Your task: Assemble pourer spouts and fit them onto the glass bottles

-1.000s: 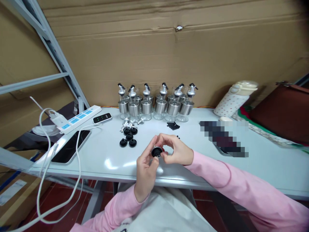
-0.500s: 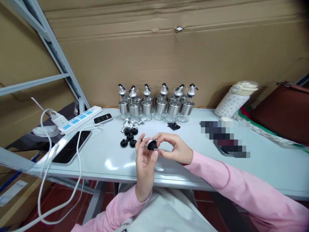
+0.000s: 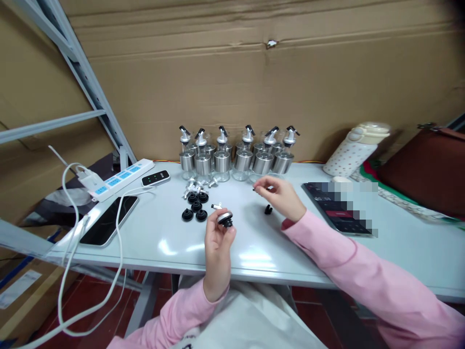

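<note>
Six bottles (image 3: 243, 161) topped with pourers (image 3: 247, 138) stood toward the back of a table (image 3: 174, 237) as a person's left hand (image 3: 218, 245) pinched a loose pourer stopper (image 3: 225, 218) above the near half, its silver cap (image 3: 224, 216) up and black plug (image 3: 227, 223) below. The right hand (image 3: 285, 196) reached just in front of the bottles, thumb and fingers drawn close together; whether they gripped the dark speck (image 3: 254, 189) at their tips could not be told. A weak pinch on the stopper's round rim might have let it drop and roll, and the low pink sleeve (image 3: 327, 242) could have brushed a small black piece (image 3: 268, 210) aside. So closely set, the bottles risked knocking one another if bumped. Their clear glass bases (image 3: 240, 175) showed beneath metal bands (image 3: 261, 164), but what, if anything, they held could not be made out. A lidded dotted flask (image 3: 343, 152) hid its contents.
</note>
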`<state>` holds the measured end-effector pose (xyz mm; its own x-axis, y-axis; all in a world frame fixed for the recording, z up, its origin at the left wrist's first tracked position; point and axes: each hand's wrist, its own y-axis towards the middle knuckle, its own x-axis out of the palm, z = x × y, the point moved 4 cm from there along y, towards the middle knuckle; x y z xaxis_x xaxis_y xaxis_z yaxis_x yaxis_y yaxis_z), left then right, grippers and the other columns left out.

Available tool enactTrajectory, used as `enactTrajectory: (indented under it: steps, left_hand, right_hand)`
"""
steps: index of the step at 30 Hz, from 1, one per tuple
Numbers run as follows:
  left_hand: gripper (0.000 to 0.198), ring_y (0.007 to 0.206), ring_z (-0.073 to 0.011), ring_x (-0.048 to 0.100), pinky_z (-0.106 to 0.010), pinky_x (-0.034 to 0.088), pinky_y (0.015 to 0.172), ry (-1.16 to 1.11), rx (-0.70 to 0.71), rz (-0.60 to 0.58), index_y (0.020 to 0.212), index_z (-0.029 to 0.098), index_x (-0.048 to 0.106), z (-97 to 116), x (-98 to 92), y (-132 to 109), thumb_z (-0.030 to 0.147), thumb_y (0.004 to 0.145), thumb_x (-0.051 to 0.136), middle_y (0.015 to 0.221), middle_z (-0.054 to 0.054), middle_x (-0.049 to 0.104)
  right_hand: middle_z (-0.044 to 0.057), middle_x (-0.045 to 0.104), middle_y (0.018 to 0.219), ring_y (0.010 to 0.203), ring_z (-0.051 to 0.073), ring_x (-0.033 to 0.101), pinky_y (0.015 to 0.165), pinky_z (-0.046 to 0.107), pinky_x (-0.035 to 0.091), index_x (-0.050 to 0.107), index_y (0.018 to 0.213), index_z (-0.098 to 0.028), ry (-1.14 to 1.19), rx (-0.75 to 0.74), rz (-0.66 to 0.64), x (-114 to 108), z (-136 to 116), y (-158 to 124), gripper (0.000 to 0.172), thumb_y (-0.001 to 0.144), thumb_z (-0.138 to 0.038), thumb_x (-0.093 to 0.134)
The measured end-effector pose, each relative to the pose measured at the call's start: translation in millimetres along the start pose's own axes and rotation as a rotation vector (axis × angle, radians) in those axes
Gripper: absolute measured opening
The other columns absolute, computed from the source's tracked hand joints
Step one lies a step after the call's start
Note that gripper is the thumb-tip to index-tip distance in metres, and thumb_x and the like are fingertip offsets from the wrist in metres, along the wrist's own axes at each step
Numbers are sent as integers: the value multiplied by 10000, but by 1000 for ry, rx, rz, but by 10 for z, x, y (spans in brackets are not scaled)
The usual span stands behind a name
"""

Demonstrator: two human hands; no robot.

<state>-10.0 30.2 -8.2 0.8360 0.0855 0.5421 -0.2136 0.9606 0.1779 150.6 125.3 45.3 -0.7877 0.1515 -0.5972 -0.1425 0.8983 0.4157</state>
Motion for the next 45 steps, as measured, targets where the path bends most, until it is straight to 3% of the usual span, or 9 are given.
enactTrajectory:
  steps: [4,8,18,21,24,27,30,35,45]
  left_hand:
    - [190,716,-97,427,-207,350,682,-105,-39,-27,909,225,532,23,27,2,137,745,494,904,-1,474]
    - [31,694,-96,404,-216,330,685,-104,-69,-14,837,217,490,29,41,-1,233,828,465,831,8,457]
    - [296,689,-97,481,-251,352,682,-110,-98,-2,999,269,409,13,77,33,316,777,598,918,10,495]
    - [316,726,-95,472,-243,356,716,-107,-132,3,1047,259,442,7,63,29,300,777,600,987,-10,509]
    - [311,753,-92,469,-226,355,735,-88,-175,3,1073,259,478,-12,42,26,277,785,594,1008,-13,518]
    - [296,732,-85,463,-209,358,715,-116,-221,-3,1065,248,499,-40,36,36,263,786,596,927,-5,528]
    - [289,678,-67,440,-195,357,676,-174,-266,-20,1050,234,501,-64,49,50,255,782,606,852,9,510]
    - [284,646,-59,421,-189,353,655,-158,-294,-26,1020,231,516,-73,53,46,275,763,629,794,28,479]
    - [265,633,-75,398,-197,338,640,-87,-305,-107,1020,225,532,-88,72,29,298,778,612,742,26,474]
  right_hand:
    - [35,628,697,647,151,553,603,251,384,599,732,-149,-346,181,-93,-190,449,179,129,723,-246,515]
    - [45,649,770,707,192,577,586,265,361,610,754,-172,-599,302,-170,-240,717,198,210,725,-364,530]
    - [65,670,791,749,205,605,580,257,371,636,767,-190,-733,308,-149,-179,749,159,158,730,-265,502]
    - [70,658,728,691,193,596,575,265,380,599,694,-169,-635,235,-88,-224,692,164,122,709,-258,517]
    - [52,629,637,597,153,575,548,254,410,520,641,-158,-279,157,-54,-191,539,151,118,695,-261,543]
    - [17,591,576,496,108,531,475,230,423,499,679,-153,212,106,-149,-39,267,91,217,692,-350,589]
    - [-6,564,593,463,72,482,462,223,432,553,711,-137,453,51,-244,126,-51,-13,285,649,-393,661]
    - [1,577,633,492,66,472,471,220,434,597,706,-136,588,30,-289,304,-311,-159,275,633,-380,699]
    - [11,571,636,505,74,487,495,229,446,615,691,-138,651,-42,-225,311,-335,-201,203,682,-332,674]
